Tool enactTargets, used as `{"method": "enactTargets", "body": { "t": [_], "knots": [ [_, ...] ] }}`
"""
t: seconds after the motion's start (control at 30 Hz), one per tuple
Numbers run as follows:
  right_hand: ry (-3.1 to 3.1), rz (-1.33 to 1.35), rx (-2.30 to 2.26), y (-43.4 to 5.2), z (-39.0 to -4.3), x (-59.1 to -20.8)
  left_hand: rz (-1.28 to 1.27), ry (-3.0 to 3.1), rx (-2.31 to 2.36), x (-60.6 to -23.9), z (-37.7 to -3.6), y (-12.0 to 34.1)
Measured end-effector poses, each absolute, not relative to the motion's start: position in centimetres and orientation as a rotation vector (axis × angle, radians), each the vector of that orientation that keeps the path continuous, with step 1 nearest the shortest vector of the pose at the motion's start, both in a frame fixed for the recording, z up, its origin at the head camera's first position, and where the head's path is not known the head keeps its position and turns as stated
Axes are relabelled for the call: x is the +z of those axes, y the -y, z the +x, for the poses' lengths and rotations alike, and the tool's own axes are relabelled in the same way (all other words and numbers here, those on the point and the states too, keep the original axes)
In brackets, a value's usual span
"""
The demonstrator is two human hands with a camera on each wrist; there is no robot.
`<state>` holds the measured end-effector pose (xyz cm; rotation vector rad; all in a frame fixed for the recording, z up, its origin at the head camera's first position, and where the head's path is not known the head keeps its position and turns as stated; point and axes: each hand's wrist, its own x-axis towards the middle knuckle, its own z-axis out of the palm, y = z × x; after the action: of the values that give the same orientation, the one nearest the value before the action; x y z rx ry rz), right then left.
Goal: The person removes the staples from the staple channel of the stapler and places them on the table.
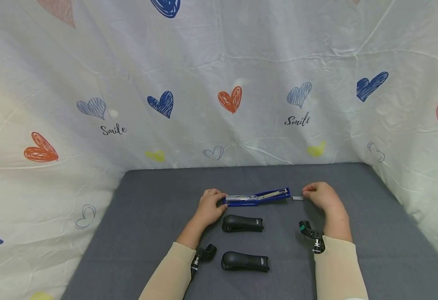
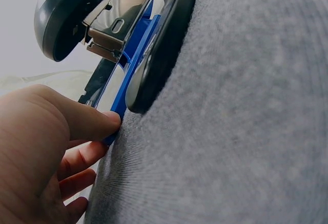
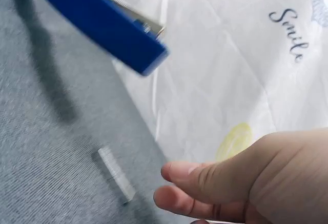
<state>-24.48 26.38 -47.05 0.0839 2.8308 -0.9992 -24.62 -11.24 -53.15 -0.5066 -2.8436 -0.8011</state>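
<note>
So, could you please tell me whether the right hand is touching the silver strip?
Apart: the right wrist view shows the silver strip lying on the grey cloth, with a gap between it and the right hand.

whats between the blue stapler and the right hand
A small silvery strip, apparently staples, lies on the grey surface between the blue stapler and the right hand, as the head and right wrist views show.
</note>
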Motion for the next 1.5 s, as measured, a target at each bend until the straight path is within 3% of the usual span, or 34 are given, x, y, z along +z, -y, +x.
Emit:
{"method": "enactTargets", "body": {
  "t": [0.87,1.5],
  "knots": [
    [-2.909,-0.156,-1.049,-22.9,-21.8,-40.4,-0.499,2.844,-0.816,-53.0,-24.5,11.2],
    [-2.930,-0.433,-1.010,-16.8,-22.3,-40.9,-0.500,2.832,-0.811,-53.1,-24.6,11.2]
  ]
}}
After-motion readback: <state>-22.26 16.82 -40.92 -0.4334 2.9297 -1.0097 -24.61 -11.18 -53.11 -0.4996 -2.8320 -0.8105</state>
